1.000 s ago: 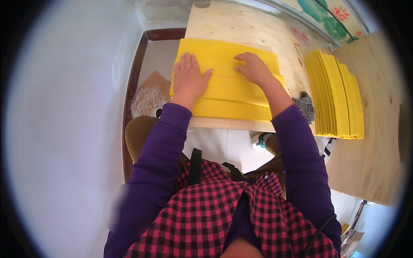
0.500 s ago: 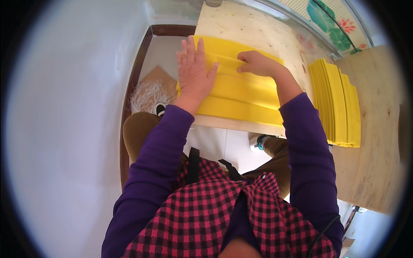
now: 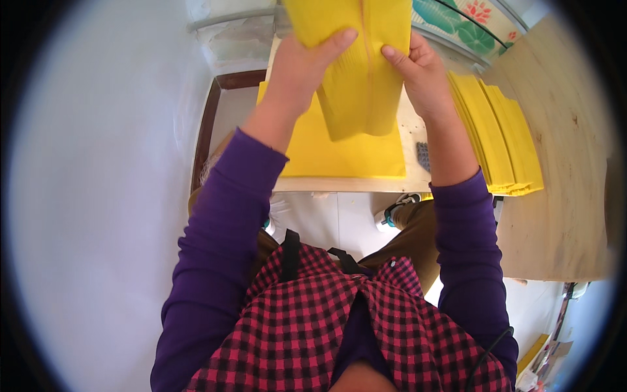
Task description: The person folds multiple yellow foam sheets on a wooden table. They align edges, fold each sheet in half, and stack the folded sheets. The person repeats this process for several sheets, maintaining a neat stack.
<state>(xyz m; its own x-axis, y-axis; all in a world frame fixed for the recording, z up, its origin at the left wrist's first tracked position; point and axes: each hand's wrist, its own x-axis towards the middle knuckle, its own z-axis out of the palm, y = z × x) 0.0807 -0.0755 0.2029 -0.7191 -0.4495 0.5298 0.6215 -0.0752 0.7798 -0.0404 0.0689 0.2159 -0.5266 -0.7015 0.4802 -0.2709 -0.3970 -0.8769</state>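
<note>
Folded yellow cloth [image 3: 359, 91] is held up between my two hands, slightly blurred, its upper end cut off by the top of the picture. My left hand [image 3: 304, 68] grips its left side, thumb across the front. On the right side my right hand [image 3: 421, 68] pinches the edge between thumb and fingers. Below the raised cloth, a flat yellow cloth [image 3: 346, 160] lies on the wooden table [image 3: 411, 183]. Beyond my right wrist stands a stack of folded yellow cloths [image 3: 493, 134].
A small grey textured piece [image 3: 423, 155] lies beside my right forearm. To the right is a wide wooden board [image 3: 562, 130]. A pale wall [image 3: 104, 196] runs along the left. At the back is a panel with painted leaves and flowers [image 3: 480, 29].
Both hands have gone from the cloth on the table to gripping a folded yellow cloth and lifting it up and away from me. The grey piece has come into sight.
</note>
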